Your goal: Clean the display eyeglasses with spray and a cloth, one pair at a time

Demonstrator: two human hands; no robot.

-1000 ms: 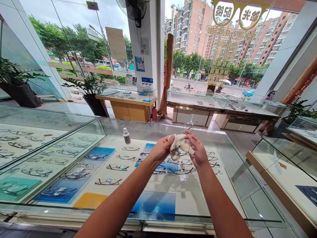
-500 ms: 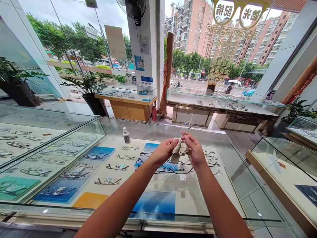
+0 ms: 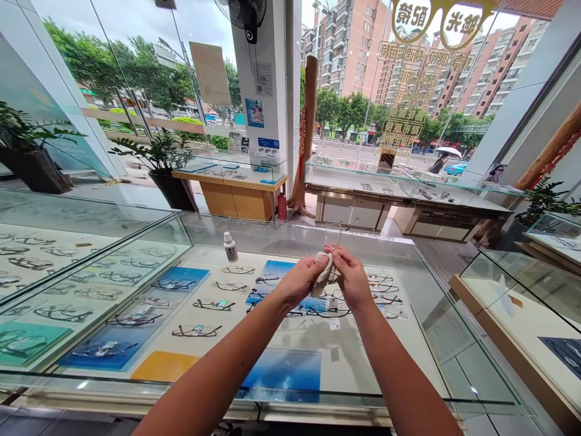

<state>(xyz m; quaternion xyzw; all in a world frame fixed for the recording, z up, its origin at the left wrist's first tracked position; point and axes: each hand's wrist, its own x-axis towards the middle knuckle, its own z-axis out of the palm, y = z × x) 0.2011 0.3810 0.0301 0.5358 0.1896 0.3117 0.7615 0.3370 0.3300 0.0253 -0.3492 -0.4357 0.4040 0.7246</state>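
My left hand [image 3: 300,280] is closed on a pale cleaning cloth [image 3: 320,282], bunched between thumb and fingers. In my right hand [image 3: 353,277] is a pair of thin-rimmed eyeglasses [image 3: 333,236], pinched close against the cloth. One lens stands up above the fingertips; the rest of the frame is partly hidden by the hands and cloth. Both hands meet over the glass display case [image 3: 363,363]. Left of them, a small white bottle [image 3: 230,249] with a dark label stands upright on the glass top.
Several eyeglasses [image 3: 213,304] lie in rows inside the case, some on blue cards [image 3: 284,372]. Another glass case [image 3: 512,290] stands at the right. Farther back are low showcases [image 3: 236,197], a potted plant [image 3: 170,188], a wooden post [image 3: 306,133] and windows onto a street.
The two hands have come closer together, and the right hand has shifted slightly left with the eyeglasses. The raised lens has turned. The bottle has stayed in place.
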